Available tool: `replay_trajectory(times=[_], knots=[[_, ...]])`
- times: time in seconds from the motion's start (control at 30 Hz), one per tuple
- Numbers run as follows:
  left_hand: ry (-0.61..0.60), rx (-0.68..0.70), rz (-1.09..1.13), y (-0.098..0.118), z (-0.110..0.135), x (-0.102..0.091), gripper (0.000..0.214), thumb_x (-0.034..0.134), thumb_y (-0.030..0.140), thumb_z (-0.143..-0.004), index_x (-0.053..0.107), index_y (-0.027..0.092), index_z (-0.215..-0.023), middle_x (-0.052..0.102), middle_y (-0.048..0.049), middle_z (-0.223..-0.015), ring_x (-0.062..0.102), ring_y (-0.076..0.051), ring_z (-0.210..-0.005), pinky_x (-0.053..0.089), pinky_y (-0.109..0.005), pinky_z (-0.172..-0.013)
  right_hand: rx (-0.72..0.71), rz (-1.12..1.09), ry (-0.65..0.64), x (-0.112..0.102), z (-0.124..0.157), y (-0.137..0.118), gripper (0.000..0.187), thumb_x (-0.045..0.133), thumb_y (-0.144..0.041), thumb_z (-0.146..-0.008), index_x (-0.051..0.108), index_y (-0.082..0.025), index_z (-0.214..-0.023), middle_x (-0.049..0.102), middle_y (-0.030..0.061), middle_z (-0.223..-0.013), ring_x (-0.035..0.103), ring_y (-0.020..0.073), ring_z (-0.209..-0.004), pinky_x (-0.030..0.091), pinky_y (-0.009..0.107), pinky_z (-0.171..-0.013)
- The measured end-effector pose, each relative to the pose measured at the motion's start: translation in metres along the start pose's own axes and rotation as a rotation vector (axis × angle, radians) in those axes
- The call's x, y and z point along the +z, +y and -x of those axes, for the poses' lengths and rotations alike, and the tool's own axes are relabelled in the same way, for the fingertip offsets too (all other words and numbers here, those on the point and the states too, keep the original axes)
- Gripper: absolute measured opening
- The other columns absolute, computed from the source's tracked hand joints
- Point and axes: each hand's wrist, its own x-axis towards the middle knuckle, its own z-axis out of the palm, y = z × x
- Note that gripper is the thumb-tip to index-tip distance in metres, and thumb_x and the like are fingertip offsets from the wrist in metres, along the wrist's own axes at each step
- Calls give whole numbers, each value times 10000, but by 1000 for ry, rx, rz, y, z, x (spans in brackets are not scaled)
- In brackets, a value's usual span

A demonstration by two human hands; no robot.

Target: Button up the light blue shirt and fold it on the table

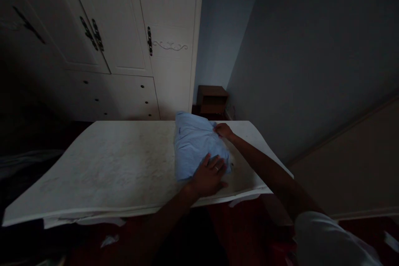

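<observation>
On the far left the room is very dark, and I cannot tell what lies there. Next comes a big white wardrobe [124, 29] at the back. Its doors are shut and they have dark handles [149, 40]. Under the doors are drawers [124, 95] with small dark knobs.

In front of the wardrobe is a wide white table [109, 166]. Its left part and middle are bare. The top looks a bit smudged.

A blue cloth [195, 145] lies on the right part of the table. It is folded into a long, fat bundle. One end points to the wardrobe and the other end points to the person.

The left hand [209, 176] lies flat on the near end of the cloth. Its fingers are stretched out and a little apart. They press down on the cloth and hold nothing. One finger has a ring [217, 168]. The heel of this hand is on the table, close to the near edge.

The right hand [223, 131] is at the far right side of the cloth and touches it. Its fingers are bent at the cloth's edge. It is too dark to tell if they pinch the cloth or just rest on it.

Behind the table, in the corner, stands a small brown stand [212, 99]. To the right is a plain grey wall [311, 58]. Low on the right is the person's white sleeve [327, 241].
</observation>
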Motion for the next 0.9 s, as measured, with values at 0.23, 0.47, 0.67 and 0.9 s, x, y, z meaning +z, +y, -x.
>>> replay_trajectory(times=[0.23,0.47,0.67,0.9], knots=[[121,-203,-11,-29,50,-40,596,519,484,-894,463,157,-1389,416,-130,-1490,265,-288,-1433,230,-497,-1170,-100,119,17,-6,75,20,561,639,-570,-803,566,-137,-1152,697,128,-974,657,222,-884,455,273,-725],[-3,-231,-61,-60,91,-44,493,513,200,-884,477,211,-1376,455,-95,-1469,373,-235,-1387,377,-431,-1107,13,-107,-154,-1,136,59,441,772,-488,-649,566,-174,-880,620,-10,-602,593,160,-554,412,257,-515],[79,-215,-55,-69,107,-37,555,452,105,-843,447,173,-1394,406,-120,-1497,340,-228,-1406,410,-398,-1087,44,-519,-153,3,146,76,501,797,-504,-539,555,-176,-829,563,-50,-490,518,127,-434,414,252,-437],[128,-263,-37,-58,105,-40,604,476,157,-855,355,162,-1447,283,-143,-1555,211,-267,-1455,340,-466,-1129,-42,-451,-152,2,156,67,459,692,-613,-648,543,-190,-746,549,-36,-502,523,120,-454,425,244,-432]])
